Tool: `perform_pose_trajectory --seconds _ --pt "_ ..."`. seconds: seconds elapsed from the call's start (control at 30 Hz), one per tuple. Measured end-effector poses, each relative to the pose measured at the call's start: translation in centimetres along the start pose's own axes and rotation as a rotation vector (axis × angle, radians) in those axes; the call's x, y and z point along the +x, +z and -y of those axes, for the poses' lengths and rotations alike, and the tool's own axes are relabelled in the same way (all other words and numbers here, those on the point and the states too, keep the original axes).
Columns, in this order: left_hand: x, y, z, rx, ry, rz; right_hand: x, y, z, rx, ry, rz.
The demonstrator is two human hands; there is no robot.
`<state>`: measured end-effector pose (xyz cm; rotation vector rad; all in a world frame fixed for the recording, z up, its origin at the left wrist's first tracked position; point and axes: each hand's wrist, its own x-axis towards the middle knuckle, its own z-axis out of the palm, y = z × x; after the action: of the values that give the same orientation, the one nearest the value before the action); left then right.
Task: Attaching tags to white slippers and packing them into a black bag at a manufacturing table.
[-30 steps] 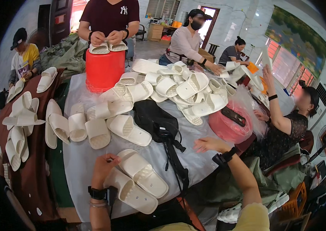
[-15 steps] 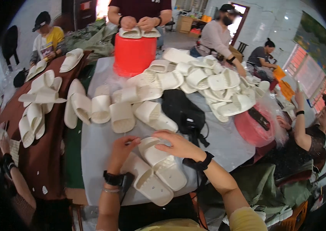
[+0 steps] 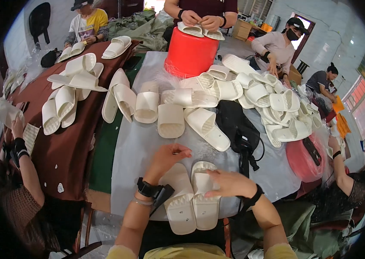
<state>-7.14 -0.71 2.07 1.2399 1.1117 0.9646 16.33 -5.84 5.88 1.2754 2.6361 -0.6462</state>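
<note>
While paired slippers (image 3: 193, 200) lie flat, both hands rest atop.

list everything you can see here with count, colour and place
slippers under the hands: 2, cream, side by side at the near table edge
other slippers: many, cream, spread and piled across the table
bucket: 1, red, upside down at the far end
black bag: 1, mid table, right of centre
pink tub: 1, right edge
table cover: grey, brown cloth to its left
co-workers: several around the table
left hand: above the left slipper
right hand: on the right slipper
</note>
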Motion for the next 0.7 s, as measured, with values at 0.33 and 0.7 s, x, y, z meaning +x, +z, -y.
perform_pose_trajectory --seconds 0.33,0.7 --pt "0.0 0.5 -0.3 -0.096 0.103 0.014 8.5 0.0 0.2 0.821 -0.085 -0.5" --pt "0.9 0.2 1.7 -0.051 -0.012 0.012 6.3 -1.6 -3.8 0.742 0.055 -0.585"
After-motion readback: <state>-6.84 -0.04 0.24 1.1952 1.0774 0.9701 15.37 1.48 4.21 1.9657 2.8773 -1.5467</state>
